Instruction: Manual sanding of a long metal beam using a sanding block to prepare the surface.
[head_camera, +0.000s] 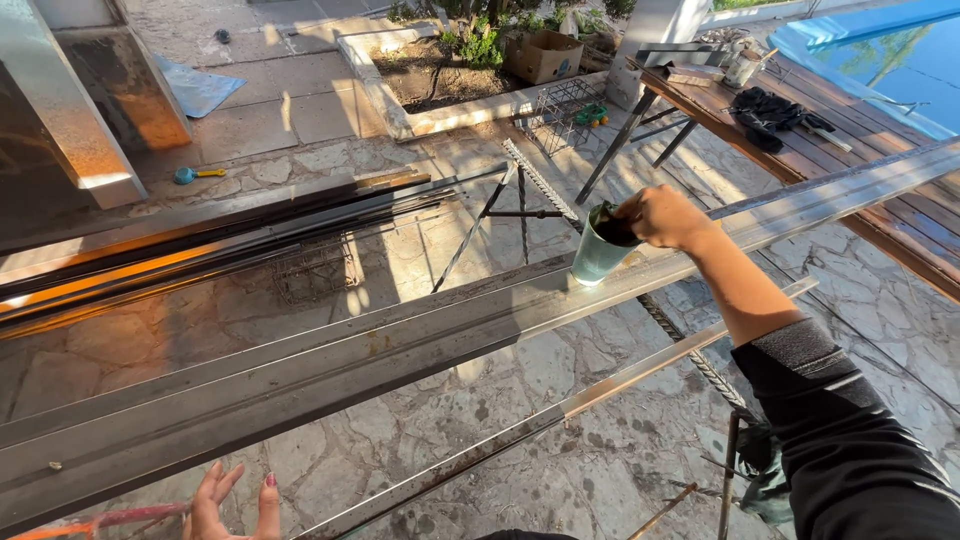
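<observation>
Pale green cup (597, 255) sits upright on the long steel beam (400, 350), roughly mid-frame, slightly right of centre. Something dark is in its mouth; we can't tell what it is.

Our right hand (662, 216) is on the cup's rim, fingers curled closed over the top edge, gripping it from above. Forearm is bare, black sleeve (840, 440) pushed up past the wrist.

Our left hand (235, 505) is at the bottom edge of the frame, below the beam, fingers spread wide, palm open, holding nothing and touching nothing. It hangs just above a reddish hose or cord (110, 518) on the ground.

The beam runs diagonally from lower left to upper right. A thinner flat steel bar (600, 390) runs parallel just below it. A ribbed rebar rod (690, 350) crosses under both.

Beyond the beam: a bundle of dark metal profiles (220, 235) lying on the stone-paved floor (560, 470), and a folding metal trestle (500, 215).

Upper right: wooden work table (900, 220) with black gloves (765, 110) and a small container (742, 68) on it. Pool edge (880, 60) behind it.

Upper centre: planter bed (440, 75), a cardboard box (543, 55), a wire crate (565, 110). A small blue-headed tool (197, 175) lies on the paving at left.
</observation>
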